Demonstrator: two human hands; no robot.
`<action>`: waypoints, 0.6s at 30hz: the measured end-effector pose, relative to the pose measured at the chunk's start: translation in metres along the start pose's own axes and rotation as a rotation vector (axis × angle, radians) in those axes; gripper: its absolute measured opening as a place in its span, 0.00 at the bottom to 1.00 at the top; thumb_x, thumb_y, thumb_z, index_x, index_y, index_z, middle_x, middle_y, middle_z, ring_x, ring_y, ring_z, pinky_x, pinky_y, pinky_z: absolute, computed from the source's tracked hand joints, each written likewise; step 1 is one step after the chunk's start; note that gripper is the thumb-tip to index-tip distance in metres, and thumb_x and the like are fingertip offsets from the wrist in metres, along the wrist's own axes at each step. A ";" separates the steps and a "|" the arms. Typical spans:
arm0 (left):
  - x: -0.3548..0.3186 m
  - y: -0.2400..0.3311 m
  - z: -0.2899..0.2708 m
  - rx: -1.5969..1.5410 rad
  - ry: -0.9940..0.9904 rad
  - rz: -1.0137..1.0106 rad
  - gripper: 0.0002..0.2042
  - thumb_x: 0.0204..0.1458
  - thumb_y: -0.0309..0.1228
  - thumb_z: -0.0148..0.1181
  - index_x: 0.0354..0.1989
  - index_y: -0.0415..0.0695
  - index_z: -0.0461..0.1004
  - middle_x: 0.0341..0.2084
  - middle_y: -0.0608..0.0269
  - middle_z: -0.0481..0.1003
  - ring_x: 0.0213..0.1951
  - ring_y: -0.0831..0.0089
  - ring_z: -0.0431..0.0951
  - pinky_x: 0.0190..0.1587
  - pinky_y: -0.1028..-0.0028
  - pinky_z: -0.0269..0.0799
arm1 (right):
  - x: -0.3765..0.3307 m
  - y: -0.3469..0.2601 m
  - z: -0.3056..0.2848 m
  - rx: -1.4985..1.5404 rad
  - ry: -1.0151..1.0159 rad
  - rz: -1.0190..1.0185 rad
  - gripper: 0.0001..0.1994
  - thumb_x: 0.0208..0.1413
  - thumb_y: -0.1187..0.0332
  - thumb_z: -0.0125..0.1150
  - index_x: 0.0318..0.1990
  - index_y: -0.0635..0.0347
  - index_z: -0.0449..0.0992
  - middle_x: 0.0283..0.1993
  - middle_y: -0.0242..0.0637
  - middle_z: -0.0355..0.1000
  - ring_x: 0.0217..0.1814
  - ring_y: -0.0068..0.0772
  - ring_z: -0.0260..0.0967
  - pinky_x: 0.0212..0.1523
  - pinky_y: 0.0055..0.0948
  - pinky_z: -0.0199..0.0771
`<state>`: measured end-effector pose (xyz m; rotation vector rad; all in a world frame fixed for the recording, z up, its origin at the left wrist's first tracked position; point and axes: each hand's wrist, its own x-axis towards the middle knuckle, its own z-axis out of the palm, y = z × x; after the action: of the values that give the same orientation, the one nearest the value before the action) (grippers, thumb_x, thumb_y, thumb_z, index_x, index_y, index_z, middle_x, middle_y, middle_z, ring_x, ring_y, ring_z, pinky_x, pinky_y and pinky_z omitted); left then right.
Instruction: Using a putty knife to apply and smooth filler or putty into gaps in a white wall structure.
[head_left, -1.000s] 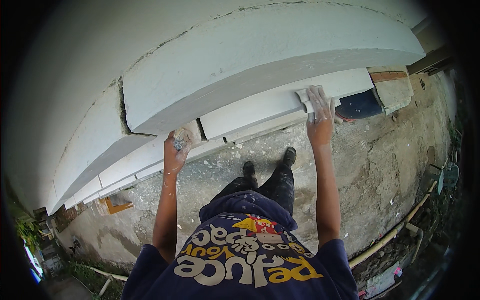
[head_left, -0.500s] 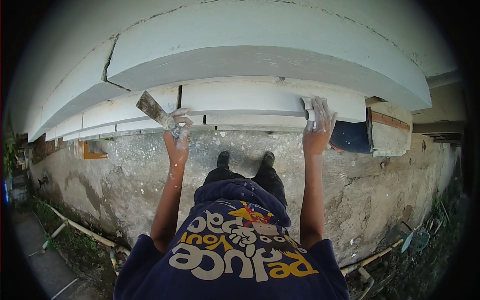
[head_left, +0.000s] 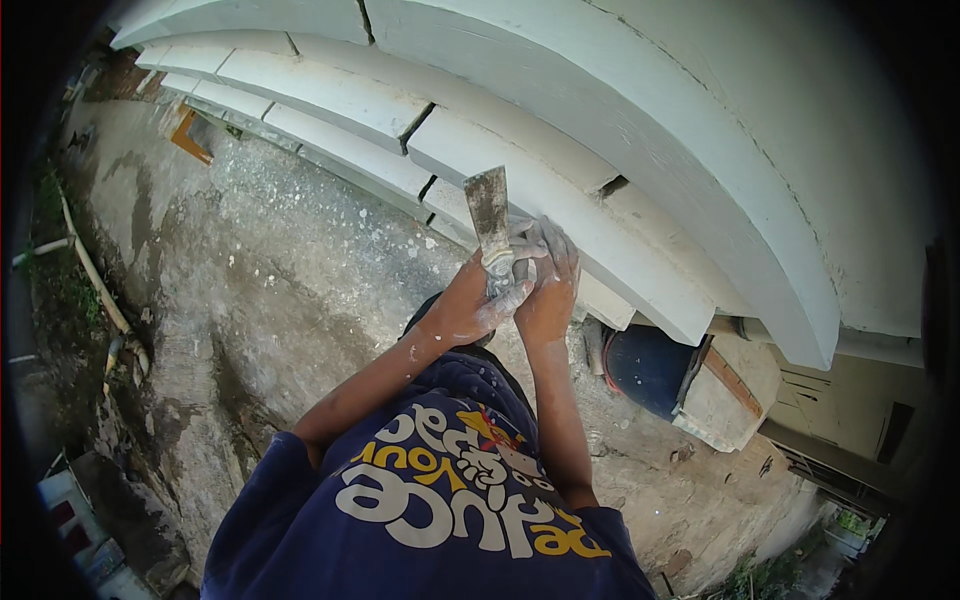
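Now your scraper (head_left: 488, 212) juts from your left hand (head_left: 470, 300), its long axis running away from you, the blade's tip leaning slightly left. Beyond it, the white ledge (head_left: 600, 250) slants down to the right; concrete ground (head_left: 280, 230) spreads leftward. Your left fingers wrap the handle. Your right hand (head_left: 550, 280) meets the left, fingers side by side; whether they pinch anything, you cannot tell. Your forearms converge before your shirt (head_left: 320, 540).

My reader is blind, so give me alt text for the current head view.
A person's white-smeared left hand holds a scraper, blade pointing away, close beside the right hand. Beyond run stepped white ledges; below lies spattered ground.
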<state>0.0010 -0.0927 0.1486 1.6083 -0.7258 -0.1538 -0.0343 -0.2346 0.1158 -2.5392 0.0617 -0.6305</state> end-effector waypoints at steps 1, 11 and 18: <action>0.001 -0.005 0.001 0.002 0.024 -0.005 0.18 0.60 0.30 0.58 0.59 0.43 0.74 0.65 0.49 0.66 0.67 0.54 0.64 0.69 0.59 0.55 | 0.000 0.004 -0.005 0.093 0.013 -0.028 0.24 0.56 0.70 0.62 0.62 0.54 0.75 0.69 0.43 0.67 0.70 0.53 0.63 0.70 0.49 0.60; 0.018 -0.006 0.024 0.144 -0.127 -0.182 0.13 0.63 0.36 0.55 0.47 0.39 0.75 0.48 0.45 0.73 0.55 0.47 0.70 0.59 0.57 0.65 | -0.029 0.025 -0.069 0.894 -0.306 0.541 0.21 0.65 0.70 0.58 0.64 0.65 0.72 0.63 0.47 0.72 0.67 0.40 0.68 0.68 0.37 0.63; 0.032 -0.037 0.060 0.243 0.140 0.073 0.19 0.65 0.39 0.51 0.53 0.34 0.72 0.54 0.37 0.71 0.59 0.38 0.67 0.64 0.52 0.61 | -0.012 0.019 -0.080 1.244 -0.438 0.550 0.34 0.63 0.71 0.60 0.74 0.63 0.54 0.63 0.43 0.66 0.50 0.29 0.69 0.41 0.28 0.72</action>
<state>0.0103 -0.1604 0.1127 1.8002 -0.7144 0.1032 -0.0792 -0.2875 0.1619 -1.2925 0.1483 0.1389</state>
